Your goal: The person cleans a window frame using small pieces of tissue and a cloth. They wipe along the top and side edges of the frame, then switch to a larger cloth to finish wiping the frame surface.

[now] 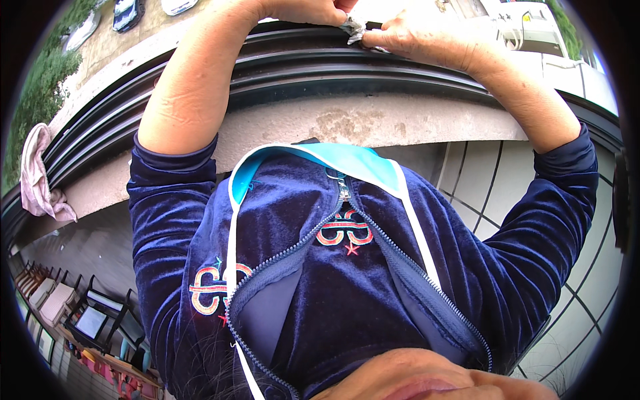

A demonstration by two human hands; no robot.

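Note:
My left hand (312,11) is at the top of the view, its fingers on a crumpled grey-white cloth (354,29). My right hand (407,37) comes in from the right and pinches the same cloth from the other side. Under both hands runs a dark metal window track (300,60) with several parallel grooves. The cloth lies at the track's outer edge. Part of my left hand is cut off by the top rim of the picture.
A pinkish rag (37,172) hangs over the track at the far left. A stained stone sill (350,117) borders the track. Chairs (95,320) stand below left. Beyond the window are an outdoor air-conditioner unit (535,30), parked cars (127,14) and trees. A tiled wall is at right.

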